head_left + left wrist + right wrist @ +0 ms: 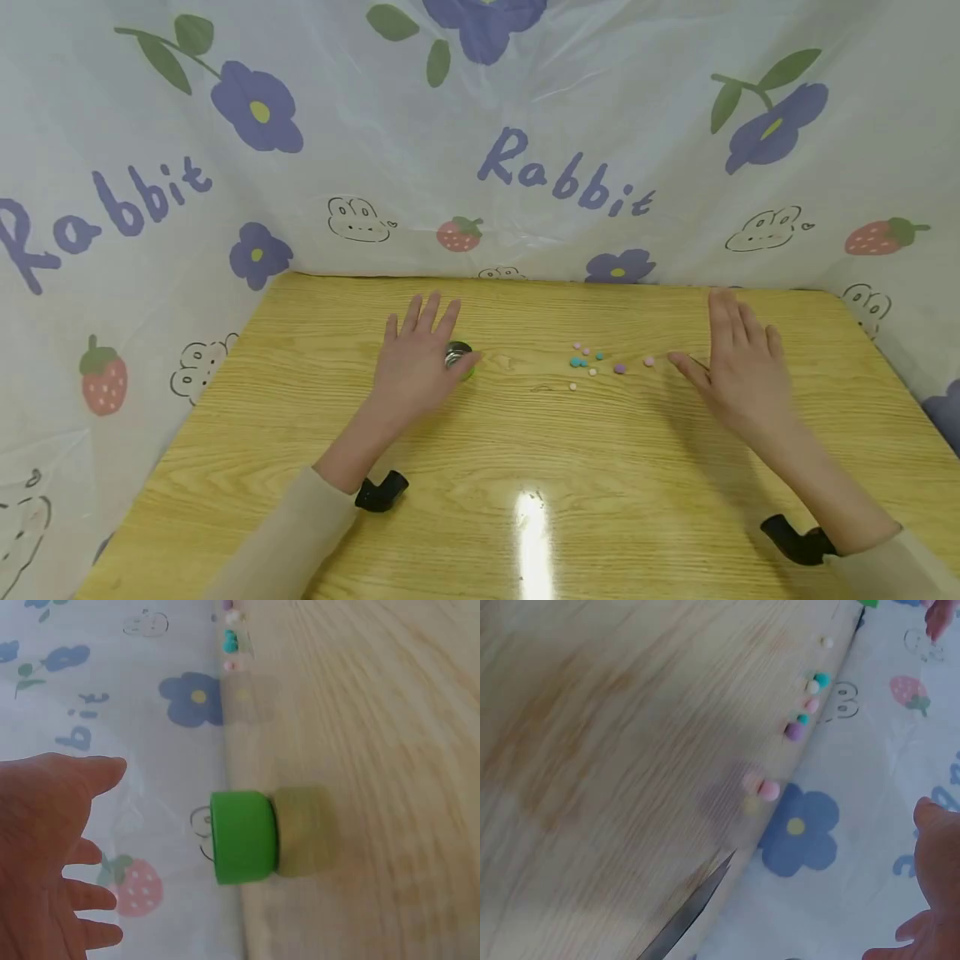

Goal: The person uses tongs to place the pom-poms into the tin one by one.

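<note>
With the fingers of both hands released and grasping nothing, my left hand (416, 367) hangs by the cup (244, 838) mid-frame, while the beads (619, 368) lie right of centre, nearer my right hand (750, 379).

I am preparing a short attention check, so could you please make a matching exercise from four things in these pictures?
1. left hand
2. right hand
3. container
4. small balls

A. mixed colours, scattered between the hands in the head view
B. thumb nearest the pale pink ball in the head view
C. green, on the table
D. partly covers the container in the head view

Pairs: 1-D, 2-B, 3-C, 4-A
</note>
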### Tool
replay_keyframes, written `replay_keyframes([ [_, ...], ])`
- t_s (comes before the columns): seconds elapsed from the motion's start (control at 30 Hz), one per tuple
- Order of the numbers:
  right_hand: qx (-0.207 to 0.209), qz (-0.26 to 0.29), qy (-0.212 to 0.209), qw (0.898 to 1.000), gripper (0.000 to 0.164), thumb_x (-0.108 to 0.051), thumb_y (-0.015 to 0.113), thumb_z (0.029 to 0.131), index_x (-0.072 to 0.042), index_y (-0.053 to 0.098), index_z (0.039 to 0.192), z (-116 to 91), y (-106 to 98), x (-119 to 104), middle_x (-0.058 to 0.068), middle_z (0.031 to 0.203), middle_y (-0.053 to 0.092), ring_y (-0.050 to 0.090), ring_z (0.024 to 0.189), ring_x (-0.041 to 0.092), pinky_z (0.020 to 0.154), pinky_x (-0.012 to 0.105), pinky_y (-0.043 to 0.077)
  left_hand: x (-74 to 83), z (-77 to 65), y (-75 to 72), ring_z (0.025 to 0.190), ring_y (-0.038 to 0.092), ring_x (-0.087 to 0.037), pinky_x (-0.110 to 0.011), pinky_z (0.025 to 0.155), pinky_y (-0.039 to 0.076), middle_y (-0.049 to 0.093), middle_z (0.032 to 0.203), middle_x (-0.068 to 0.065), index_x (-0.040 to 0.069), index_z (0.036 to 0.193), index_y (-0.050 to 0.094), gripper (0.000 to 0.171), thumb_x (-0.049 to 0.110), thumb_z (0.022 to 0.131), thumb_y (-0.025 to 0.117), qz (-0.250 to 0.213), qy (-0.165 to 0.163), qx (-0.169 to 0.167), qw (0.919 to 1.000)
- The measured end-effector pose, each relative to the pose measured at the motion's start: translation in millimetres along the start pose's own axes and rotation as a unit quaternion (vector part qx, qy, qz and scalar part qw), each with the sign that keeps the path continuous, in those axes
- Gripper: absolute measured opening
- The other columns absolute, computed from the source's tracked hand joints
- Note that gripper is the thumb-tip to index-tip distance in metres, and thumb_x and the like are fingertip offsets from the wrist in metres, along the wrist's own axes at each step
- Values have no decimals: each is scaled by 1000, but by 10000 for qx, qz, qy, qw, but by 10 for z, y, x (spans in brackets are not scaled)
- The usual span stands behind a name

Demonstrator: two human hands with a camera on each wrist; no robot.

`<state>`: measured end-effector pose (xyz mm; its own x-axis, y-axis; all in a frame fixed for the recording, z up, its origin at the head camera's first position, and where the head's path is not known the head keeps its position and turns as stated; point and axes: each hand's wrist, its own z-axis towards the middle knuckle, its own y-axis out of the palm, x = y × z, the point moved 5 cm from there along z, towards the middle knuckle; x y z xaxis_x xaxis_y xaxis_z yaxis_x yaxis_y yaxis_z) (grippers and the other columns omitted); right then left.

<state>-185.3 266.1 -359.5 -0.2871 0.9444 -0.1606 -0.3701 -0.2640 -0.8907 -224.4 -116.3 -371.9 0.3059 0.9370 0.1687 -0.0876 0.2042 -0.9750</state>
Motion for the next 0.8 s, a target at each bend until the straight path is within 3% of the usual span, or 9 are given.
replay_keyframes([
  [0.2, 235, 81, 81, 9997, 105, -38, 77, 93, -1, 8, 163, -37, -58, 256, 39, 147, 39, 40, 129, 61, 97, 76, 33, -193, -42, 51, 151, 24, -43, -64, 118, 21, 31, 162, -24, 7, 162, 30, 84, 54, 100, 62, -536, -152, 34, 9984],
  [0.4, -233, 346, 305, 9987, 93, -41, 67, 101, 1, 12, 163, -130, -57, 526, 40, 158, 22, 31, 135, 64, 104, 76, 26, -293, -77, 113, 144, 36, -46, -61, 114, 31, 38, 157, -26, 1, 160, 31, 92, 46, 93, 75, -1018, -136, 90, 9947],
  [0.6, -740, 1084, 662, 9891, 91, -39, 65, 102, 2, 11, 163, -253, -28, 725, 38, 161, 14, 19, 142, 62, 112, 74, 15, -374, -87, 168, 145, 34, -46, -59, 113, 34, 38, 158, -24, 1, 160, 30, 95, 37, 89, 82, -1636, -291, -80, 9861],
  [0.8, -1017, 1653, 667, 9787, 92, -28, 71, 100, 3, 10, 163, -351, 61, 910, 42, 156, 23, 26, 135, 67, 103, 78, 24, -440, -83, 228, 143, 39, -45, -58, 113, 35, 39, 157, -26, 0, 159, 32, 94, 30, 88, 84, -2258, -271, -274, 9734],
])
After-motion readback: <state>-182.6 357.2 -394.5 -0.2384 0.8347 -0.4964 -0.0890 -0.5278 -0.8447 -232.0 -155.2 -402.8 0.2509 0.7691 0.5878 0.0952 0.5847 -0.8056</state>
